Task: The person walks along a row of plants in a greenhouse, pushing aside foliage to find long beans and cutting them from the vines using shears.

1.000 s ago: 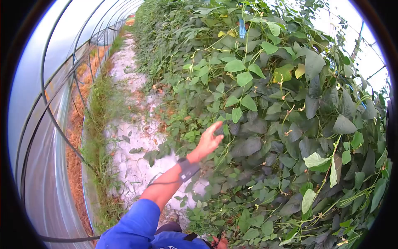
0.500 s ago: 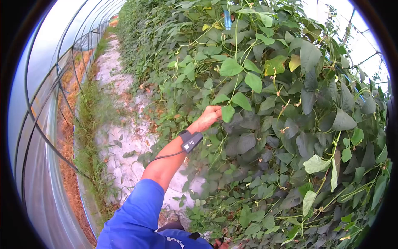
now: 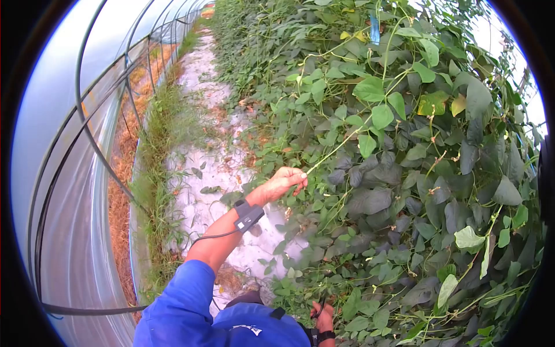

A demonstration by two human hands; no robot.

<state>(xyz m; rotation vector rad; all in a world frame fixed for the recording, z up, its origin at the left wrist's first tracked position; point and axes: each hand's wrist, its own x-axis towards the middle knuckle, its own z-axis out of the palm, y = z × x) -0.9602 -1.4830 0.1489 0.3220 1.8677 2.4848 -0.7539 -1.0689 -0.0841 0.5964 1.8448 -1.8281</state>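
Observation:
My left hand (image 3: 288, 180) is closed in a pinch on the end of a green vine stem (image 3: 338, 147). That stem runs taut up and to the right, away from the leafy wall, and carries several bright green leaves (image 3: 382, 115). Low in the view, beside the foliage, my right hand (image 3: 325, 317) has its fingers curled round a slim dark object that I cannot make out. Part of that hand's grip is hidden.
Dense climbing bean-like foliage (image 3: 404, 191) fills the right side. A pale ground cover (image 3: 199, 168) forms a path with grass (image 3: 165, 121) along it. Curved hoops (image 3: 81, 87) and plastic sheeting (image 3: 87, 254) stand on the left. A blue strip (image 3: 374, 30) hangs among leaves.
My left hand has drawn down and away from the foliage, pulling the stem out straight. My right hand has come further into view at the bottom. The view has shifted left.

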